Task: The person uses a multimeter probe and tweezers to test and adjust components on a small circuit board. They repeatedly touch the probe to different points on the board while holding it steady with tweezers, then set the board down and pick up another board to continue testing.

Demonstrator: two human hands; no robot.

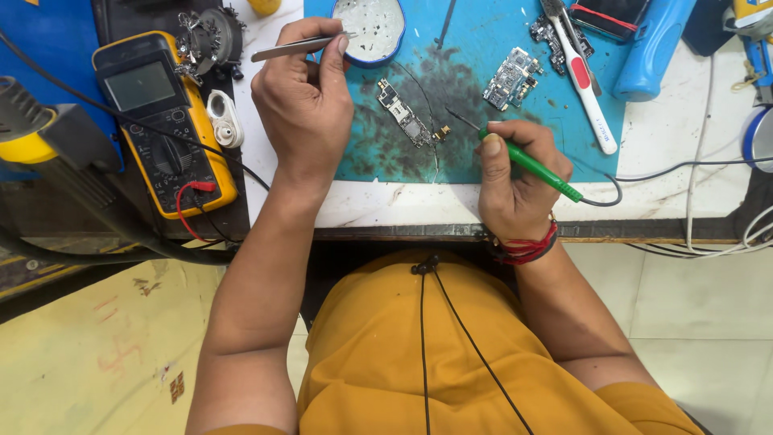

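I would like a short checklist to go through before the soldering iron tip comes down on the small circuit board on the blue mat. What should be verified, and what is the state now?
1. Right hand grips the green soldering iron firmly: ok.
2. Iron tip is apart from the small circuit board, not resting on it: ok.
3. Left hand holds the tweezers: ok, but their tips point at the round dish, not at the board.
4. Board is held down on the blue mat: not ok, nothing holds it.
5. Iron is hot: cannot tell.
6. Iron cable runs free to the right: ok.
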